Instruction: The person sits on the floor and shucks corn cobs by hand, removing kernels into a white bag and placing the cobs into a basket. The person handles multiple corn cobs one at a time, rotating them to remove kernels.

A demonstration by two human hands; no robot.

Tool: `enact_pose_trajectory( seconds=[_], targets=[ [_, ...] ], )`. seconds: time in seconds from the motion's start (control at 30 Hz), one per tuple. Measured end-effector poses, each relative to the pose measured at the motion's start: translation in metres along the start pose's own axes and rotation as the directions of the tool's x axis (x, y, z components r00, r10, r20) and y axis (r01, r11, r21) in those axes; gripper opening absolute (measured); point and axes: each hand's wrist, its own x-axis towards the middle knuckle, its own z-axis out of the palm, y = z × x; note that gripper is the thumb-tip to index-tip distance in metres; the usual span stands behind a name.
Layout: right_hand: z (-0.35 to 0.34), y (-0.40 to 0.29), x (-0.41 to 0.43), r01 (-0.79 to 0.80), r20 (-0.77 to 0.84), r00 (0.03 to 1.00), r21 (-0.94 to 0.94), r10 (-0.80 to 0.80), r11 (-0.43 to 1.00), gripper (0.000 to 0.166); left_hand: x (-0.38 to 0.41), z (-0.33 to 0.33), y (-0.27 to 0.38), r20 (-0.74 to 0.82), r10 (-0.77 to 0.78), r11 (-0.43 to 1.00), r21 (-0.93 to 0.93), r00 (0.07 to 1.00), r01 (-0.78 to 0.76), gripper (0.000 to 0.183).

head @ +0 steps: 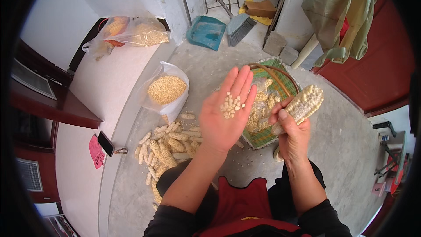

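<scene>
My left hand is held out flat, palm up, with a small heap of loose pale corn kernels lying on it. In my right hand is a partly shelled corn cob, tilted up to the right. Kernels still line the cob's edges, while part of its face is bare. Below and behind both hands stands a green-and-yellow woven basket with a brown handle. Corn cobs and loose kernels lie in the basket, partly hidden by my hands.
A white sack holds shelled corn. Bare cobs are piled at its near side. A teal dustpan and broom stand by the wall. On the raised ledge are a phone, pink cloth and bagged corn.
</scene>
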Motion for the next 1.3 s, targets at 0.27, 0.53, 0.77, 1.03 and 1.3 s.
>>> enact_pose_trajectory(
  seconds=[0.27, 0.53, 0.77, 1.03, 1.3],
  targets=[
    [0.007, 0.002, 0.000, -0.108, 0.003, 0.994, -0.046, 0.108, 0.993, 0.023, -0.002, -0.006, -0.011, -0.012, -0.069, 0.994, 0.088, 0.998, 0.070, 0.061],
    [0.007, 0.009, -0.003, -0.129, 0.029, 0.990, -0.143, 0.135, 0.981, 0.020, 0.000, -0.009, -0.016, -0.046, -0.066, 0.971, 0.229, 0.997, 0.075, 0.064],
    [0.010, 0.017, -0.004, 0.015, 0.093, 0.995, -0.376, 0.022, 0.926, 0.024, -0.004, -0.026, -0.021, -0.123, -0.149, 0.971, 0.169, 0.981, 0.169, 0.059],
    [0.010, 0.026, -0.003, 0.300, 0.290, 0.952, -0.831, -0.094, 0.469, 0.031, -0.009, -0.043, -0.035, -0.113, -0.096, 0.876, 0.463, 0.989, 0.138, 0.052],
    [0.011, 0.012, 0.002, 0.095, 0.122, 0.992, -0.540, -0.034, 0.836, 0.026, -0.005, -0.039, -0.032, -0.219, -0.157, 0.976, 0.115, 0.963, 0.185, 0.053]
  ],
)
